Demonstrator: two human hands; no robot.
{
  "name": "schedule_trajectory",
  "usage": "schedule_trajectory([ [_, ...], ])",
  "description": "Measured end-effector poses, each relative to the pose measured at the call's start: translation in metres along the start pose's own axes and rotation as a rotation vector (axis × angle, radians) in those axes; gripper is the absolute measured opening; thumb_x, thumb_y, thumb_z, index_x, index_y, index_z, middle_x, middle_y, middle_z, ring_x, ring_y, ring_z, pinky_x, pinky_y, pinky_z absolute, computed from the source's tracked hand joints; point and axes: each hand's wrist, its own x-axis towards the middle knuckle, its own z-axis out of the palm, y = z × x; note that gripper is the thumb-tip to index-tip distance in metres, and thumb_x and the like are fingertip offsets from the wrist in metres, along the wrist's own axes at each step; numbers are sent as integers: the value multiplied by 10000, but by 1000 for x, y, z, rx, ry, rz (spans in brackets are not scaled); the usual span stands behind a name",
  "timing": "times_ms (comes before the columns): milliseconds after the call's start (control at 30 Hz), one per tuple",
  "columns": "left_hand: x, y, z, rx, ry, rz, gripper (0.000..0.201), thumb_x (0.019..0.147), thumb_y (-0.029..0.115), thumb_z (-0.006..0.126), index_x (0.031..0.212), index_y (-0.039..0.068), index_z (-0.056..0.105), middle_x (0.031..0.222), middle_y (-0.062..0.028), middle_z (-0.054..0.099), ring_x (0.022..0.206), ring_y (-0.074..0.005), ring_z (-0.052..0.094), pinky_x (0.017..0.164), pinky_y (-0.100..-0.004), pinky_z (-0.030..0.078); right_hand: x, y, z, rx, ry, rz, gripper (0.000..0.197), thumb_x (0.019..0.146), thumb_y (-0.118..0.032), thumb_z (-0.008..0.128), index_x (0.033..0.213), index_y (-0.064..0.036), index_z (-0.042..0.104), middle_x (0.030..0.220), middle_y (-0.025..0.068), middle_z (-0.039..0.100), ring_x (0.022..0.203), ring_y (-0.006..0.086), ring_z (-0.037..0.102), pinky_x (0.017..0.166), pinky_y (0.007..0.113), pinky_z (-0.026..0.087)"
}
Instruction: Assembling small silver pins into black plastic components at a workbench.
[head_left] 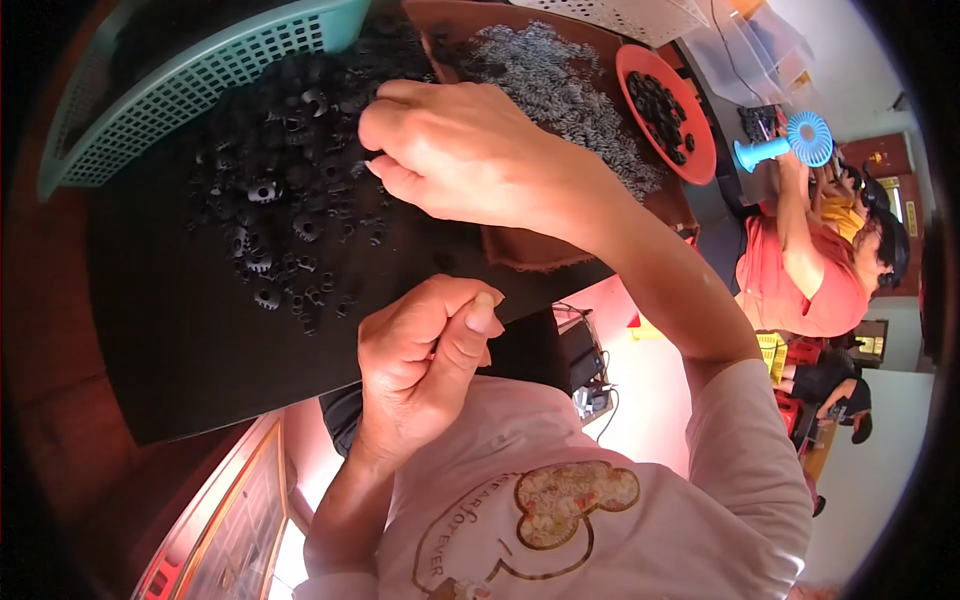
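While the right hand (pixel 470 160) reaches over the pile of small black toothed gears (pixel 290 190) on the dark surface (pixel 190 340), its fingertips curl down into the heap; whether that grip has closed on a gear cannot be told, fingers hide it. Left hand (pixel 425 365) sits nearer the body, clenched into a fist with thumb over, anything inside hidden. Gears look like hard plastic: light, stiff, not fragile, teeth give purchase, so best pinched across the rim. They lie every way, some bore-up, some on their side; no shared axis. Beyond the right grip: teal basket (pixel 200 80), heap of grey metal bits (pixel 560 90), red dish (pixel 690 150) with more black parts.
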Motion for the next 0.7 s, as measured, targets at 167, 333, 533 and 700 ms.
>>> schedule_trajectory([
  [167,1,0,1,26,-8,28,146,955,90,601,951,-53,628,737,-60,624,549,-72,541,503,-210,433,4,-1,2,1,-37,14,110,791,-86,570,816,5,626,902,152,645,763,348,662,628,448,536],
  [333,-1,-1,1,46,12,24,146,948,96,613,953,-49,629,734,-64,622,562,-77,542,524,-212,438,7,-6,2,62,-54,-27,103,775,-88,596,801,-4,649,910,154,646,773,337,666,642,448,537],
  [533,0,1,0,50,5,21,153,948,104,614,959,-47,632,732,-66,621,564,-77,546,528,-213,439,12,-11,12,-36,-62,-75,101,789,-101,605,815,-10,641,917,143,640,780,321,666,626,428,540],
  [700,-3,3,-1,-7,19,-15,158,959,104,597,964,-49,635,739,-60,627,565,-75,549,523,-213,446,0,-7,8,64,9,-75,110,802,-126,613,823,-18,615,893,108,616,756,311,649,625,417,534],
])
